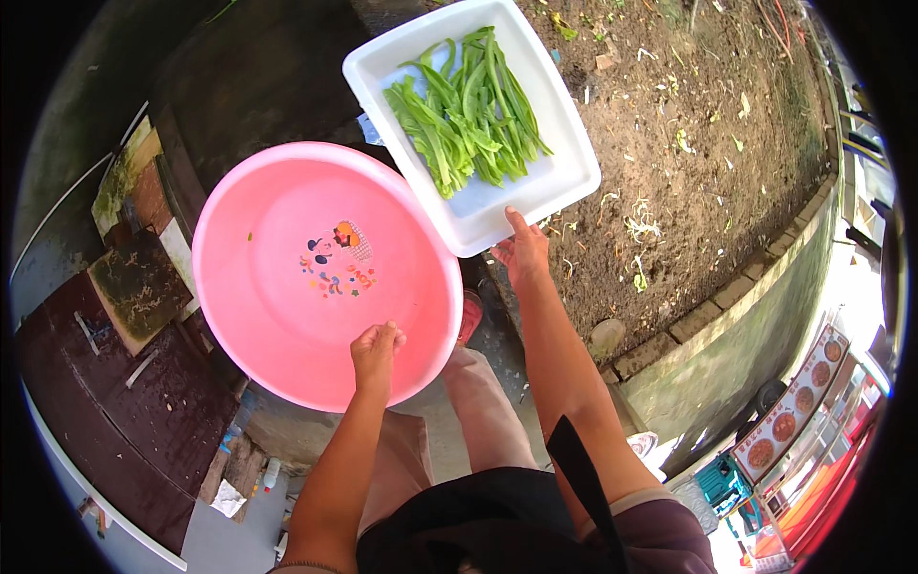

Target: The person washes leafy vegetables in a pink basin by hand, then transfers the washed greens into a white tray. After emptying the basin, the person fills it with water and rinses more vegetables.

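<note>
A large round pink plastic basin (287, 337) with a printed cartoon on its bottom stands before me; a small green bit lies in it. My left hand (376, 355) is over the basin's near side, its fingers curled in, with nothing seen in them. At the basin's upper right, a white rectangular plastic tray (566, 172) holds a heap of long green leafy vegetables (473, 107). My right hand (523, 251) grips the tray's near edge, thumb on the rim, fingers underneath. The tray overlaps the basin's rim; whether they touch is unclear.
Right of the tray lies a soil bed (667, 143) with plant scraps, edged by a low brick-topped wall (724, 294). Dark brown boards (129, 402) and a mossy slab (140, 287) are at the left. A plastic bottle (271, 474) lies at the lower left. My shoe (470, 316) shows beside the basin.
</note>
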Motion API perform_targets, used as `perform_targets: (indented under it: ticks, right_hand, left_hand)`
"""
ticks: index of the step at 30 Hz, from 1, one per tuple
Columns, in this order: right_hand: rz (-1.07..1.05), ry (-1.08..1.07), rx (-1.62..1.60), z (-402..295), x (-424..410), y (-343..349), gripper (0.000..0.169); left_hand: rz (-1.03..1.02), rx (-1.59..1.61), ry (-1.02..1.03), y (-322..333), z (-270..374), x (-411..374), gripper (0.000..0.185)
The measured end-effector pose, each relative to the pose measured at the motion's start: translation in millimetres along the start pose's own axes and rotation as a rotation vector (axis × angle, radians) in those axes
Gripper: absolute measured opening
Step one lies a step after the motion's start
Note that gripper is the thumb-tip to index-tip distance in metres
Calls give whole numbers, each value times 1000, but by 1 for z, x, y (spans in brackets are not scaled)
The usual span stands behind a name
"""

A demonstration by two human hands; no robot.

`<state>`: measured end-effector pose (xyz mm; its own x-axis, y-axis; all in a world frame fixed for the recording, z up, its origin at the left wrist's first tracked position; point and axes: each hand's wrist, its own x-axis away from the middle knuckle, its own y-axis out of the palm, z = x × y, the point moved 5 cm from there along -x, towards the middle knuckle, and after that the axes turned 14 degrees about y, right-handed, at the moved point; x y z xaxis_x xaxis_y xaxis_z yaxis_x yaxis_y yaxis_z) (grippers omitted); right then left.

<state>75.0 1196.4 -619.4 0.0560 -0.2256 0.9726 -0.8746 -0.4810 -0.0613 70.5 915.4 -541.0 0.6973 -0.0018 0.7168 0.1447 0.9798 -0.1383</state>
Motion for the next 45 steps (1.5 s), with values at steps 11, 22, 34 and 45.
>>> perform_targets:
  ticks: [11,22,34,45]
  right_hand:
    - [-160,-146,-195,2,11,11,42]
    - [-214,-164,-51,151,161,13,45]
    - [-111,75,-132,388,72,73,41]
    - [19,47,-194,430,28,98,38]
  left_hand:
    - [91,146,-61,-54,-29,40,22]
    - [-99,272,-24,-126,-39,92,16]
    - [193,140,-1,-388,-79,99,12]
    - [187,99,-84,-425,-146,103,13]
